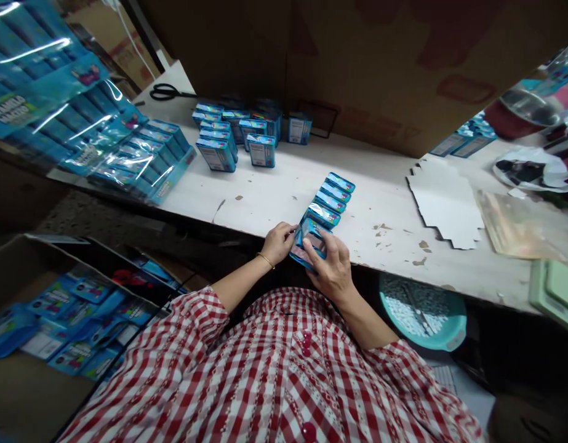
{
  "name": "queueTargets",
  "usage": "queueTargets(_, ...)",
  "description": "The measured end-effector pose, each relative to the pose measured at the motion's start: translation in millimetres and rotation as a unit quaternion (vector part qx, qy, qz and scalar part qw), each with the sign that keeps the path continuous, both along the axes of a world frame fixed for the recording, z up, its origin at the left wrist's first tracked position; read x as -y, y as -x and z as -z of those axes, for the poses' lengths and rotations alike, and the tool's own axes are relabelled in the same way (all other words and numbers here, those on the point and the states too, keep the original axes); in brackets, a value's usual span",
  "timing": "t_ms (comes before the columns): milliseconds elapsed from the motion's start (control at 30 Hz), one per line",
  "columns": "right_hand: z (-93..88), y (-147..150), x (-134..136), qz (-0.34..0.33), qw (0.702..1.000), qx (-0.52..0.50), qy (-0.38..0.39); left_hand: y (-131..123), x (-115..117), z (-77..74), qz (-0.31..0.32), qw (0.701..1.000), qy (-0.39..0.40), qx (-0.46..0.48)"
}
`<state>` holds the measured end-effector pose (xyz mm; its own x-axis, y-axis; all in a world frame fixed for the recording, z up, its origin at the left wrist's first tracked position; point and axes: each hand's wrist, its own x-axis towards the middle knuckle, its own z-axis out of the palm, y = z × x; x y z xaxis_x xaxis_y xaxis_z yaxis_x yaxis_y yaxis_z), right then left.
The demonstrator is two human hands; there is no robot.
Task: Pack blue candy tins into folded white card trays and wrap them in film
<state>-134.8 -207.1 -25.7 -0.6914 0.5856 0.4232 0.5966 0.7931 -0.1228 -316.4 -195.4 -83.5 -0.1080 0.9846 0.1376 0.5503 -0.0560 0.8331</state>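
Observation:
A row of small blue printed boxes (332,198) stands on the white table, running back from my hands. At the table's front edge, my right hand (332,264) has its thumb and fingers around the nearest small blue box (313,227), covering part of it. Beneath the fingers shows a blue-edged piece with a pinkish face (302,251); whether it is another box cannot be told. My left hand (280,241) is closed, its fingertips pinched at the left side of these nearest boxes. What those fingertips grip is partly hidden.
Several blue boxes (216,154) stand at the back left, near scissors (166,91) and filled display trays (159,154). A large carton (357,74) rises behind. Stacked white card (445,200) lies right. Below are a teal basin (456,329) and an open carton (16,394) of blue packs.

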Motion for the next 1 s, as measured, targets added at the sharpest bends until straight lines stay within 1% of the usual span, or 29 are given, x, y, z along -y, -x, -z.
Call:
queueTargets(100, 2.6, -4.4, -1.4, 0.009, 1.000, -0.012, 0.005, -1.2, 0.5, 1.2, -0.010, 1.000, -0.005, 0.001)
queueTargets(267, -4.2, -10.5, -18.4, 0.022, 0.998, -0.060, 0.003, -4.8, 0.9, 2.2, -0.024, 1.000, 0.004, 0.005)
queueTargets(400, -6.4, -5.5, -23.8, 0.037, 0.998, -0.052, 0.013, -6.8, 0.6, 2.7, -0.026, 1.000, 0.011, 0.013)
queueTargets(567, -15.2, 6.7, -29.9, 0.005, 0.999, -0.019, 0.041, -6.3, 0.3, 2.6, -0.020, 1.000, 0.016, 0.012)
queueTargets(700, -23.1, 9.6, -38.1, -0.013, 0.999, 0.005, 0.035, -5.1, 0.1, 1.6, -0.016, 1.000, 0.017, -0.005)
queueTargets(767, -21.4, 5.6, -38.6, -0.022, 0.999, 0.019, 0.034, -5.1, 0.0, 2.1, -0.021, 0.999, 0.023, -0.007)
queueTargets(833, -15.3, -2.0, -35.8, -0.014, 1.000, 0.013, 0.025, -5.8, 0.2, 3.5, -0.028, 0.999, 0.023, 0.009)
queueTargets(933, -4.0, -13.4, -29.4, -0.004, 1.000, -0.001, -0.015, -7.4, 0.7, 6.2, -0.033, 0.999, 0.010, 0.033)
queueTargets(1000, -0.6, -15.2, -26.0, -0.009, 0.999, 0.006, -0.031, -8.0, 1.0, 7.5, -0.032, 0.999, 0.006, 0.035)
